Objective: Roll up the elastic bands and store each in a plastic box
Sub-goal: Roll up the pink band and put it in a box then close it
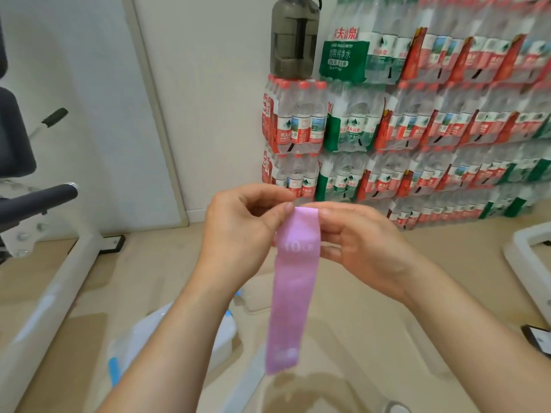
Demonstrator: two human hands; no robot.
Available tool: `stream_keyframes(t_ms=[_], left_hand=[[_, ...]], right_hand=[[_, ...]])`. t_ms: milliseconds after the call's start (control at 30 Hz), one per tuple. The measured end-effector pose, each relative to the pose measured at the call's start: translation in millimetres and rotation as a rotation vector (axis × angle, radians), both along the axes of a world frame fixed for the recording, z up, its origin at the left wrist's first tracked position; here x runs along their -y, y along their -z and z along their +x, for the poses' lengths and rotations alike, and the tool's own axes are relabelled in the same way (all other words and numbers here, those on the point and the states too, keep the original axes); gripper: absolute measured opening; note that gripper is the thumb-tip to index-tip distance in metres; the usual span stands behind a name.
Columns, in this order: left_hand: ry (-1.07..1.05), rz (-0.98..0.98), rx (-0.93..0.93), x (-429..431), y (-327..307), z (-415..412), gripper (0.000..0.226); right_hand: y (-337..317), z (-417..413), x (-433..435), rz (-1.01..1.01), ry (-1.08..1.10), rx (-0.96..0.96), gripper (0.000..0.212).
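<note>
- A clear plastic box with blue clips (140, 332) lay low on the beige floor (372, 338), partly hidden by the left forearm.
- Both hands were raised in mid-air. The left hand (238, 234) and right hand (366, 248) each pinched the top edge of a flat pink elastic band (293, 293), fingers curled.
- The band hung straight down between the wrists, unrolled.
- Beyond, shrink-wrapped packs of bottled water (417, 129) stood stacked against the white wall, with a dark grey jug (293, 40) on top.
</note>
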State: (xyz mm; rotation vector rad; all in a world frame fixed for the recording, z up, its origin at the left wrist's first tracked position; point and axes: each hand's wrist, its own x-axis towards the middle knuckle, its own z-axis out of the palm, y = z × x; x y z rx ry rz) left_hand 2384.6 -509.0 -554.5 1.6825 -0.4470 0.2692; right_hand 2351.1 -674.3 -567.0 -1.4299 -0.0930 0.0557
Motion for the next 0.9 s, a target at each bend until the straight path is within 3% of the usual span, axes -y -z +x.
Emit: stream_keyframes(t_ms=[100, 233, 300, 367, 467, 533, 700, 833, 900], left_hand=[[0.022, -0.083, -0.03, 0.2, -5.9, -8.1, 0.024], [0.098, -0.215, -0.106, 7.8, -6.4, -18.0, 0.017], [0.263, -0.216, -0.22, 11.6, -0.3, -18.4, 0.038], [0.406, -0.022, -0.331, 17.5, 11.3, -18.0, 0.046], [0.446, 0.448, -0.408, 24.0, 33.0, -15.0, 0.016], [0.489, 0.57, -0.472, 22.8, 45.0, -9.4, 0.012], [0.524, 0.602, -0.639, 15.5, 59.2, 1.6, 0.015], [0.296, 0.456, -0.755, 26.3, 71.6, 2.3, 0.015], [0.283, 0.437, -0.791, 29.8, 73.4, 3.5, 0.016]], right_hand=[[1.0, -4.3, 1.7, -0.092, -0.043, 0.037, 0.038], [-3.4, -6.6, -0.7, -0.225, 0.138, 0.19, 0.017], [-10.6, -8.9, 0.8, -0.144, 0.191, 0.209, 0.016], [-19.5, -11.0, 5.8, -0.044, 0.242, 0.216, 0.014], [-26.8, -7.9, 20.4, 0.122, 0.337, 0.193, 0.01], [-27.6, -2.3, 35.7, 0.273, 0.436, 0.148, 0.012], [-24.1, 8.0, 70.8, 0.625, 0.57, 0.049, 0.014], [-20.7, 11.6, 65.5, 0.544, 0.542, 0.039, 0.015], [-22.1, 12.6, 60.8, 0.487, 0.546, 0.051, 0.014]])
